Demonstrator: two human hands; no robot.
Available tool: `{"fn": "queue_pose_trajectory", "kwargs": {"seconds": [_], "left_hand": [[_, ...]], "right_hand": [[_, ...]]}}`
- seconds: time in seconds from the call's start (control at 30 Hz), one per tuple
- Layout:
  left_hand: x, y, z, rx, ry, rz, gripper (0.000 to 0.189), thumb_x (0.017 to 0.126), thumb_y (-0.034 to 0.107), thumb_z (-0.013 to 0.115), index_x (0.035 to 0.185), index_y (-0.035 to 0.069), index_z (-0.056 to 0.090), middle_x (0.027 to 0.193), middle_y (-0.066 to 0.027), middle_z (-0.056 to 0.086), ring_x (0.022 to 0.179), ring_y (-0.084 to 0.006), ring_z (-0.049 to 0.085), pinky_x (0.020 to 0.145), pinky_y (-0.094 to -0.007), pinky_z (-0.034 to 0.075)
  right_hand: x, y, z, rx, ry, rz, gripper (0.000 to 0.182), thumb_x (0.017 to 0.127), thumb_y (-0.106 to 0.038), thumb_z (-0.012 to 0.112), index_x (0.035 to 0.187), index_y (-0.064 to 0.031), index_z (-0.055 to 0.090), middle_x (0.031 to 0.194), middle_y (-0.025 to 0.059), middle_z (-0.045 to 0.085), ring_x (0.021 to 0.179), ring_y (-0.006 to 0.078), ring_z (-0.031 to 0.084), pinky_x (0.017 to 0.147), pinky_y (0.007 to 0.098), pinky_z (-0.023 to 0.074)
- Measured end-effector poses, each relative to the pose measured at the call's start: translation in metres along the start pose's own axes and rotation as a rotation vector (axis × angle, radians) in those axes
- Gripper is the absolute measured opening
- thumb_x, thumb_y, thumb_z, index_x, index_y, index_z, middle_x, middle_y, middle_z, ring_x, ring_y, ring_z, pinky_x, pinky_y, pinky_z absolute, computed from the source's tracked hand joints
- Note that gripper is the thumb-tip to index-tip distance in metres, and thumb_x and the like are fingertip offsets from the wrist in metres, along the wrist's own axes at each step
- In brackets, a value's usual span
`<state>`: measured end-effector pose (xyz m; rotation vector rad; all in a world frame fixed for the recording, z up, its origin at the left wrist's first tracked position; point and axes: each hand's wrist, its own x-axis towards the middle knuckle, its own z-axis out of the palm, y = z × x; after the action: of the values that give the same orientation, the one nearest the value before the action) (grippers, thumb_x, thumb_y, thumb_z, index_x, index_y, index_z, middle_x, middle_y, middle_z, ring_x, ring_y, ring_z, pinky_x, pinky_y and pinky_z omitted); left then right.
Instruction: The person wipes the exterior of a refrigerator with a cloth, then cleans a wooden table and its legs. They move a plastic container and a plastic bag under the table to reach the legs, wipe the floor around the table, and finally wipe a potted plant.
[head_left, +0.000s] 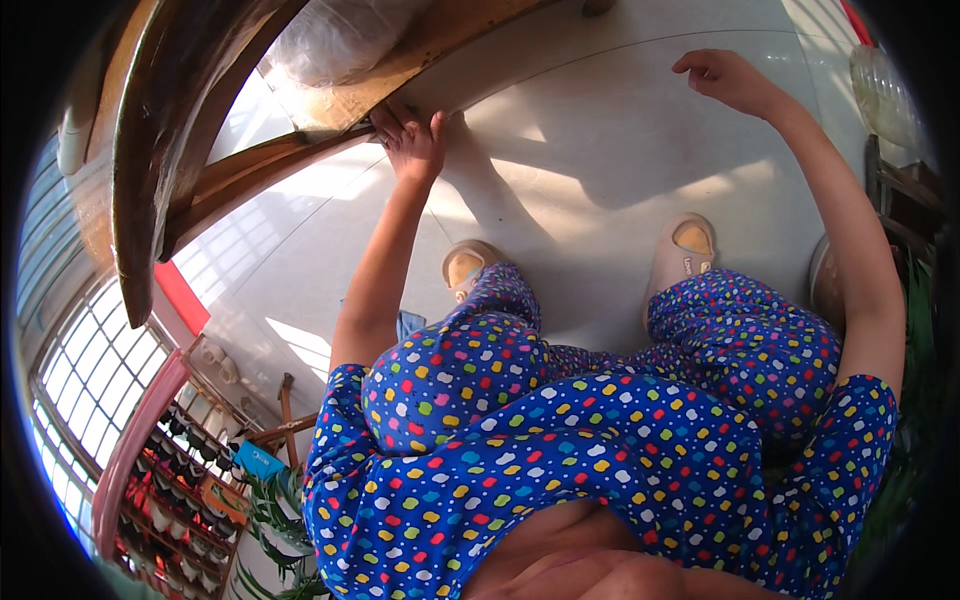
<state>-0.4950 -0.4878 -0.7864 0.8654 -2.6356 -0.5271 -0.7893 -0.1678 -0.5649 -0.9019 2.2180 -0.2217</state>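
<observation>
My left hand reaches to the low wooden shelf board of a piece of furniture. Its fingertips are partly hidden at the board's lower edge, and the thumb stands away from the wood. Whether those fingers grip anything cannot be made out. A clear plastic bag lies on the shelf. Out to the right, my right hand hovers above the tiled floor with loosely curled fingers, thumb and forefinger slightly apart. Nothing shows in it.
A thick curved wooden edge juts in at upper left. Beige slippers are on my feet. A large clear plastic container and dark wooden furniture stand at right. Lower left holds a shoe rack, a leafy plant and a barred window.
</observation>
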Motion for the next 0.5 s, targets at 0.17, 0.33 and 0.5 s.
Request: {"fn": "queue_pose_trajectory", "kwargs": {"seconds": [0.17,0.33,0.5], "left_hand": [[0.045,-0.011,0.019,-0.071,-0.164,0.182,0.086,0.092,0.059,0.043,0.147,-0.003,0.02,0.15,-0.0299,0.017,0.137,-0.0498,0.017,0.115,-0.0527,0.013],[0.036,0.093,0.023,-0.091,-0.32,0.602,0.083,0.092,0.061,0.042,0.147,0.001,0.026,0.155,-0.0233,0.012,0.142,-0.0443,0.012,0.116,-0.0523,0.013],[-0.034,0.133,0.002,-0.106,-0.442,0.847,0.083,0.088,0.06,0.05,0.146,0.004,0.031,0.156,-0.016,0.017,0.144,-0.0399,0.015,0.112,-0.0519,0.026]], "right_hand": [[0.003,-0.017,0.003,0.018,-0.001,-0.03,0.029,0.086,-0.01,0.053,0.112,-0.0044,0.064,0.089,0.0079,0.063,0.081,0.0206,0.058,0.077,0.0329,0.0478],[-0.002,-0.02,0.009,-0.06,0.027,-0.029,0.027,0.087,-0.01,0.051,0.11,-0.0056,0.064,0.095,0.0094,0.064,0.086,0.024,0.059,0.08,0.0351,0.0478],[-0.002,-0.016,0.002,-0.159,0.046,-0.076,0.026,0.088,-0.009,0.051,0.11,-0.0059,0.064,0.096,0.0087,0.062,0.087,0.0229,0.058,0.08,0.0348,0.0472]]}}
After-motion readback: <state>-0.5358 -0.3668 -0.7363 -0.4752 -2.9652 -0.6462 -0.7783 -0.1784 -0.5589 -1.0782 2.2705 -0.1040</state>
